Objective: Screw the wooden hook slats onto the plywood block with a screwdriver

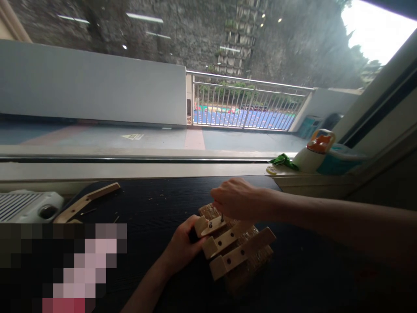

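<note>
A wooden assembly (236, 250) of light slats screwed onto a rough block lies on the dark table (156, 204). My left hand (184, 248) grips its left end, fingers wrapped round the edge. My right hand (236, 200) is above the top slat, fingers pinched on a small dark screw or tool tip (222, 217) that stands on the slat. What exactly the pinch holds is too small to name.
A loose wooden piece (86, 202) lies at the table's left, beside a white ribbed device (26, 206). On the window ledge at right stand a white and orange bottle (314, 152), a teal object and a green scrap (283, 161). A blurred patch covers the lower left.
</note>
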`<act>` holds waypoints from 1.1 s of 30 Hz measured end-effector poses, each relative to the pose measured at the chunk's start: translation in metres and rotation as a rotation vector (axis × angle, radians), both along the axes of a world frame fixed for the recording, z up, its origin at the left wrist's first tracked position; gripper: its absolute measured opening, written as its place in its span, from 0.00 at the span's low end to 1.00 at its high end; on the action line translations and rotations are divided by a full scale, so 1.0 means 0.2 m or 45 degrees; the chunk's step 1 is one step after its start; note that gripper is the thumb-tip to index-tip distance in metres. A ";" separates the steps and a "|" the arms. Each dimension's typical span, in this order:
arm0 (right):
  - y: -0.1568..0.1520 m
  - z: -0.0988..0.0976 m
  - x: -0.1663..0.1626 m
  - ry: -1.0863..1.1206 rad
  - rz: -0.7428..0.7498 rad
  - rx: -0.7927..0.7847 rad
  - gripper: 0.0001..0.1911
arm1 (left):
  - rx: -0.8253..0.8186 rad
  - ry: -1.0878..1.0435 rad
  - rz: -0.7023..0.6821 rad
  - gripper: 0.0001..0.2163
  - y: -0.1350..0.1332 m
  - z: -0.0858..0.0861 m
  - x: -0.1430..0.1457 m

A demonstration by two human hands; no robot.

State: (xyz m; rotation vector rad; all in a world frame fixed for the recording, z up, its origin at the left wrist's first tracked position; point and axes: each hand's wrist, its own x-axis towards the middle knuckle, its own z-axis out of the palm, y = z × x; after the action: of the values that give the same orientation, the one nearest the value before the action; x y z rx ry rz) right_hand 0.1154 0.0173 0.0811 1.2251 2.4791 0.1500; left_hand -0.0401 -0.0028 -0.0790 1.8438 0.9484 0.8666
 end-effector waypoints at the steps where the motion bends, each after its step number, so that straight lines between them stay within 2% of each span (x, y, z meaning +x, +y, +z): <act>1: 0.00 0.02 0.00 -0.020 0.003 -0.015 0.12 | 0.009 -0.007 0.002 0.07 0.00 0.00 0.00; 4: -0.02 0.08 0.03 -0.100 0.063 -0.113 0.09 | 0.016 -0.022 0.002 0.06 0.00 0.00 0.00; 6: -0.03 0.10 0.05 -0.167 0.174 -0.131 0.07 | 0.015 -0.024 -0.004 0.06 0.00 0.01 0.00; 10: -0.04 0.08 0.08 -0.216 0.457 -0.074 0.07 | -0.005 -0.018 -0.009 0.06 0.00 0.01 0.01; 12: -0.04 0.06 0.09 -0.178 0.520 -0.087 0.07 | -0.023 -0.011 -0.011 0.06 0.00 0.01 0.01; 16: -0.02 0.01 0.12 -0.066 0.451 -0.113 0.07 | -0.029 -0.012 -0.003 0.07 0.00 0.00 0.00; 19: -0.01 0.00 0.15 -0.062 0.239 -0.151 0.08 | -0.027 0.001 -0.003 0.08 0.00 0.00 0.00; 22: -0.01 0.00 0.16 -0.033 0.008 -0.172 0.14 | -0.020 0.014 -0.007 0.09 0.00 0.00 0.00; 24: -0.02 0.02 0.15 -0.022 -0.058 -0.154 0.15 | -0.015 0.015 -0.009 0.09 0.00 0.01 0.00; 28: -0.03 0.08 0.13 -0.028 -0.051 -0.165 0.13 | -0.015 0.011 -0.004 0.08 0.00 0.02 0.01; 31: -0.04 0.13 0.11 -0.037 0.048 -0.192 0.14 | -0.020 -0.002 0.000 0.08 -0.01 0.03 0.01; 33: -0.05 0.14 0.11 -0.040 0.141 -0.194 0.11 | -0.027 -0.024 -0.004 0.07 -0.01 0.02 0.00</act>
State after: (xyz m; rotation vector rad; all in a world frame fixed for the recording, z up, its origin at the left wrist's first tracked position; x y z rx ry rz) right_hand 0.1373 0.0072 0.1090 1.0171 2.4811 0.0088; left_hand -0.0393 -0.0055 -0.0744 1.8157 0.9393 0.8670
